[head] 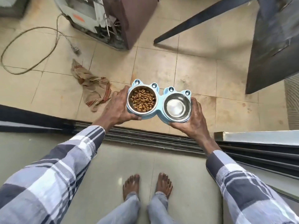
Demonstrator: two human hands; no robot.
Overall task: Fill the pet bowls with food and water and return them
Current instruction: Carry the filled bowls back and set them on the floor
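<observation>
Standing barefoot on a pale floor, you face a tan tiled floor [191, 68] beyond a dark sliding-door track [145, 138] that crosses the view from nine to three o'clock. Up at one to two o'clock sits a dark table [275, 46], one slanted leg reaching toward twelve. At eleven o'clock there's a brown appliance [129, 18] with its open back showing wiring, and a loose cable [32, 46] loops across the tiles at ten o'clock. Closer in, at about ten o'clock from the bowls, a crumpled striped cloth [93, 88] lies on the tiles. Dead centre, carried in the air above the tiles, is your blue double pet feeder [159, 92]. Your left hand [118, 109] grips its nine o'clock end, fingers curled under and thumb along the near edge; your right hand [192, 122] clasps the three o'clock end the same way. The left steel bowl [142, 99] holds brown kibble [142, 101]; the right steel bowl [177, 105] is shiny inside, and you can't tell whether water is in it.
</observation>
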